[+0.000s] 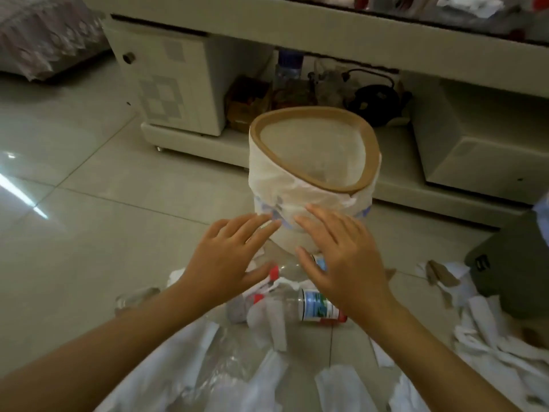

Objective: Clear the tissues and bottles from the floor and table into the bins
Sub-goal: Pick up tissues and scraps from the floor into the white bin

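A white bin with a tan rim and a plastic liner stands tilted on the tiled floor in front of me. My left hand and my right hand hover with spread fingers just before the bin's lower wall; neither holds anything. Beneath the hands lie clear plastic bottles: one with a red cap and one with a blue, green and red label. White tissues are scattered among the bottles and across the floor towards me.
A cream low table with a shelf of clutter stands behind the bin. More tissues and a dark green object lie at the right. A small clear jar sits at the left, beside bare tiles.
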A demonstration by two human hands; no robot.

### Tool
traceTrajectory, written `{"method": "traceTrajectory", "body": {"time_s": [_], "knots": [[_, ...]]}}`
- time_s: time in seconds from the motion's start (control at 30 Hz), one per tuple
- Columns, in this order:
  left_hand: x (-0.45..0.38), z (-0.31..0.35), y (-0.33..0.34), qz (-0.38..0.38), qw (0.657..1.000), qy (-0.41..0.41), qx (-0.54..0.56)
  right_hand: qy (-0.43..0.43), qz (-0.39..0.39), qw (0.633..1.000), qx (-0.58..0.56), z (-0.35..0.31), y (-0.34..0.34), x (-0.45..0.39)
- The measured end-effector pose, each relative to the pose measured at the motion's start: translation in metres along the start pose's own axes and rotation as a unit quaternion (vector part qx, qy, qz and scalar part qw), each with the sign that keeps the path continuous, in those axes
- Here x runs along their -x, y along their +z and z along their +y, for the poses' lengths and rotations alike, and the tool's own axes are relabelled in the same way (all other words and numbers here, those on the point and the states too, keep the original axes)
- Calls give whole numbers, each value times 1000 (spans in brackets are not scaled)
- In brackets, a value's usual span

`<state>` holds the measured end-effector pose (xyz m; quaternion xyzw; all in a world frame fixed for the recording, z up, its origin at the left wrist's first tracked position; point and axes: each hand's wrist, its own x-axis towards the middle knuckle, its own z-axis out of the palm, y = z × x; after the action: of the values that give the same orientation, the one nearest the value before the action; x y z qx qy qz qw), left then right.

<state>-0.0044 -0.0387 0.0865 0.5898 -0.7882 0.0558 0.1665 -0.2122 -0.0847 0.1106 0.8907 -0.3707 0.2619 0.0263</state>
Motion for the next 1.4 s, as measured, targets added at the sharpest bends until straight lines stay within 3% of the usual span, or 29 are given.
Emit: {"method": "traceTrajectory", "body": {"time_s": [0.23,0.37,0.63,0.77,1.0,1.1,1.23,1.4], "knots": [[45,-13,40,-86,995,-6,-46,-16,-110,993,26,-16,42,41],[61,-19,52,-97,994,-14,-42,-12,-171,985,32,-18,63,54],[77,-45,114,-177,980,-28,-86,-31,-248,967,54,-19,98,76],[61,-49,138,-206,972,-80,-78,-55,-273,959,51,-27,112,84],[41,-49,161,-332,927,-165,-55,-65,-292,953,48,-32,127,83],[43,-45,165,-319,933,-156,-54,-61,-283,956,42,-32,128,82],[49,-41,159,-219,970,-108,-3,-62,-265,961,40,-32,128,83],[60,-43,145,-200,978,-52,20,-62,-260,963,42,-31,125,86]]}}
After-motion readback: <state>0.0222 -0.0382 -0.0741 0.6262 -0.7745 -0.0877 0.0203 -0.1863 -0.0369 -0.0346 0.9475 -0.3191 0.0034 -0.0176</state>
